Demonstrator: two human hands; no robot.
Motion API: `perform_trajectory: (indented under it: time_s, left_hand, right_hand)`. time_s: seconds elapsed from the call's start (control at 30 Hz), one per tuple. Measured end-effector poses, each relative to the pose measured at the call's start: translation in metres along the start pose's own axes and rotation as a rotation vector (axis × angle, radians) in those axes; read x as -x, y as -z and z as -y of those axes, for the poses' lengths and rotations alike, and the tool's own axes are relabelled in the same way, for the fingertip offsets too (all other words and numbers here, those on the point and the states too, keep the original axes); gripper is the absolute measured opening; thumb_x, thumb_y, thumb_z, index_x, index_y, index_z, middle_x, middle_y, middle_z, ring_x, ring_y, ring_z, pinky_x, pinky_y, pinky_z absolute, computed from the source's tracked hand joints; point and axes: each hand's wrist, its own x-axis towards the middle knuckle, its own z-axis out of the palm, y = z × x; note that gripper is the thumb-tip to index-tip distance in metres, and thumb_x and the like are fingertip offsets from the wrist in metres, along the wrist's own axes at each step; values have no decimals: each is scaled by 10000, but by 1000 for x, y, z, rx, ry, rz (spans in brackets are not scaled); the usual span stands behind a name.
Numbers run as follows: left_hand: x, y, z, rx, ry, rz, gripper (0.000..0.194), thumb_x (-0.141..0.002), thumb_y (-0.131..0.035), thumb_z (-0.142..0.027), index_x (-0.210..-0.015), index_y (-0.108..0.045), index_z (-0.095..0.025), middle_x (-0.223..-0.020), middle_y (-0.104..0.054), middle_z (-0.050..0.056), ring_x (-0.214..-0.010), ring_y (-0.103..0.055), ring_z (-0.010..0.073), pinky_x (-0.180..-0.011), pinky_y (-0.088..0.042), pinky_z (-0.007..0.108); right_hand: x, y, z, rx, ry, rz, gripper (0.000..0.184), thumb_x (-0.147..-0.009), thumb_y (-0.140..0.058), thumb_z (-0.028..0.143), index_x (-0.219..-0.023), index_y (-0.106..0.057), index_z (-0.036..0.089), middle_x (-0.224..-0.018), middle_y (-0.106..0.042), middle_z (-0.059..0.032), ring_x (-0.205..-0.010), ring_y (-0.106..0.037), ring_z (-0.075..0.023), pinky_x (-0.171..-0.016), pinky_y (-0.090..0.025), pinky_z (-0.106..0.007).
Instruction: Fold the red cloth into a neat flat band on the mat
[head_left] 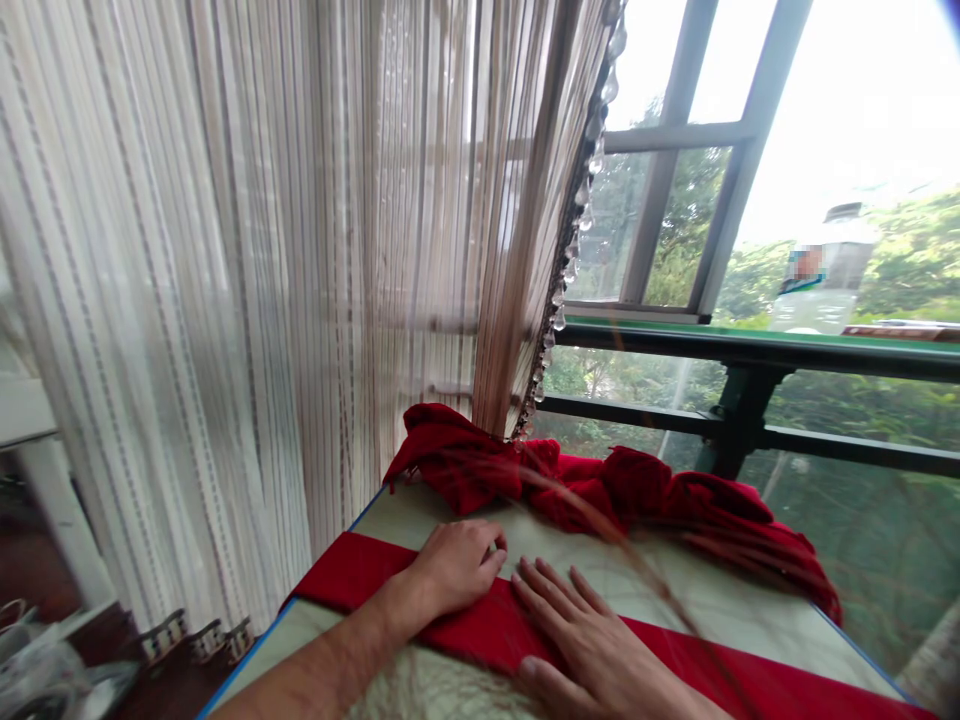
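Note:
A long, folded strip of red cloth [352, 575] lies flat across a pale table [525, 530] with blue edges. My left hand [465, 565] rests on the strip, its fingers curled in toward the thumb; whatever they hold, if anything, is hidden. Beside it, my right hand [577, 630] lies flat on the same strip, fingers stretched and slightly apart, holding nothing. Along the table's far edge is a bunched heap of red cloth [555, 490], apart from both hands. Blurred strands of hair cross in front of the right side.
A striped string curtain [262, 300] with clear beads [559, 310] hangs at the left and back. Behind the table runs a dark railing [660, 345], with an open window [667, 220] above. A clear bottle [821, 285] stands on the ledge. Clutter [52, 670] sits lower left.

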Motion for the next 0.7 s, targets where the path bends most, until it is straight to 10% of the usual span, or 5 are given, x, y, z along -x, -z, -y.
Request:
perform_trajectory:
  time_s: [0.7]
  left_hand:
    - [-1,-11,5,-1,-35,-41,116,-983,-642,-248,-1064,-726,-241,-1106,-775,43,-1055,-728,254,-910,-516,326]
  right_hand:
    - [45,-1,-35,-33,-30,-95,729,-1041,-594,598,-1671,-328,345,-1741,-309,-79,-1619,-269,-399,-1309,-209,-692]
